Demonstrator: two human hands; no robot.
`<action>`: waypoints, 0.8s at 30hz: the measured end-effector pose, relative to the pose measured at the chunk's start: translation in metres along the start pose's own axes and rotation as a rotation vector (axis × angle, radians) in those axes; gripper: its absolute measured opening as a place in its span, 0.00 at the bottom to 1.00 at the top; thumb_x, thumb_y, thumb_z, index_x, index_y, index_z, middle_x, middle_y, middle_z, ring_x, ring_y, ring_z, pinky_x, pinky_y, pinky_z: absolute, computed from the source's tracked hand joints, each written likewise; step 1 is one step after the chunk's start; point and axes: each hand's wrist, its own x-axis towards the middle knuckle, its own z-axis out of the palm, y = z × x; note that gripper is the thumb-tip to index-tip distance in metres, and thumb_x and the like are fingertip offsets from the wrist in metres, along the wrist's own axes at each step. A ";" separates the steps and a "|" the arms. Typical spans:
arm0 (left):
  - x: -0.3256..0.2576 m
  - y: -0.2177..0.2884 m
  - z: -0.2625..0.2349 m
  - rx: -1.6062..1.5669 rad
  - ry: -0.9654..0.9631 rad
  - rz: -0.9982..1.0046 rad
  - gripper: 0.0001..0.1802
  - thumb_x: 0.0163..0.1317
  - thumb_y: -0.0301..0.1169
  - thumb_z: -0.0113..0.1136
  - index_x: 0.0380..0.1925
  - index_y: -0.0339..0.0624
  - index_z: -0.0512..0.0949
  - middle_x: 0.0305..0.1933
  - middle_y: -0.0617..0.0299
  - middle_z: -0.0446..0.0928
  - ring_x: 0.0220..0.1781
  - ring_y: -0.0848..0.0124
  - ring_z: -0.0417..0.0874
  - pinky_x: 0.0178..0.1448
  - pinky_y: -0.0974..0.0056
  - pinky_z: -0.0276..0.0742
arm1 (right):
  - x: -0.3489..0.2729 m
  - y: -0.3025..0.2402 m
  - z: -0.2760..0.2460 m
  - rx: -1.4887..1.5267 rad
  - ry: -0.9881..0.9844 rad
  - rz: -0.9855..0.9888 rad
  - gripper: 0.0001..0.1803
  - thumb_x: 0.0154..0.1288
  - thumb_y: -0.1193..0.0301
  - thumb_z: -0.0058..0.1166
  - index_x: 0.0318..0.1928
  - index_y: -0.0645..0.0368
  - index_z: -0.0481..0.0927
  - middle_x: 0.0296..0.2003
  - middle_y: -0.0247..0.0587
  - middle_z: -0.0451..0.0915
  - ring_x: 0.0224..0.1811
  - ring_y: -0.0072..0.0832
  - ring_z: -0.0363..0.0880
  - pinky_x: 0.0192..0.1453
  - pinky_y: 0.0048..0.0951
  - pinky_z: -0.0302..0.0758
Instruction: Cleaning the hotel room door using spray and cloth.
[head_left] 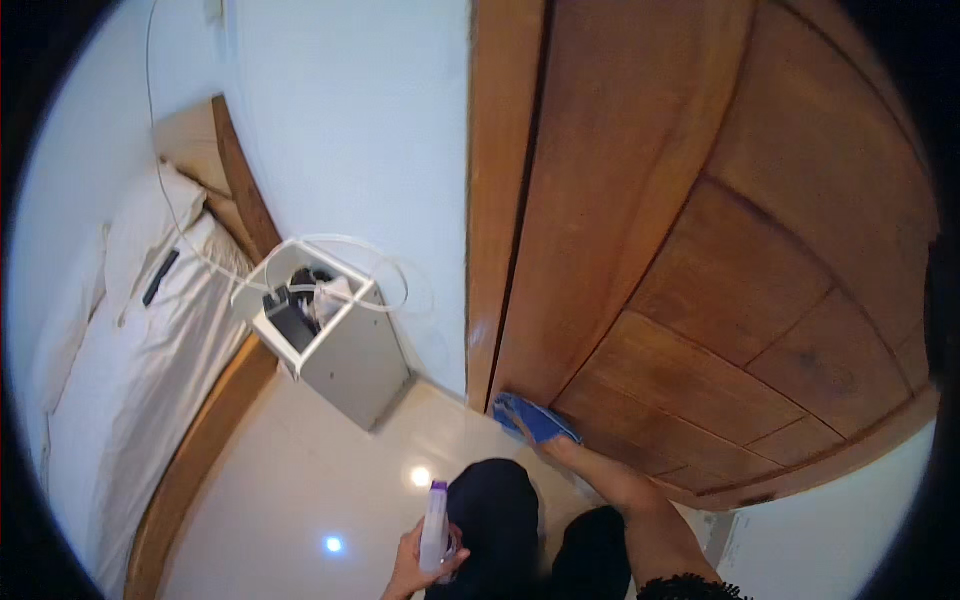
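Head view, lower centre: bottle [434,528] is held in left hand [408,568], blue cloth [535,418] in right hand [556,446], best pressed flat against door [740,270].

The glossy floor [270,450] below me carries a white cabinet [350,365], its top holding dark and pale items [290,325]. Left of the cabinet, a wooden bed [205,440] bears a white sheet [130,370] under a slim black object [161,278].
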 end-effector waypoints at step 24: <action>0.026 0.050 0.066 0.009 -0.360 0.070 0.22 0.47 0.31 0.69 0.42 0.38 0.74 0.36 0.61 0.76 0.37 0.72 0.77 0.42 0.67 0.76 | -0.328 0.399 -0.134 -0.150 0.687 1.924 0.32 0.63 0.56 0.47 0.68 0.34 0.55 0.70 0.37 0.47 0.73 0.43 0.41 0.69 0.59 0.36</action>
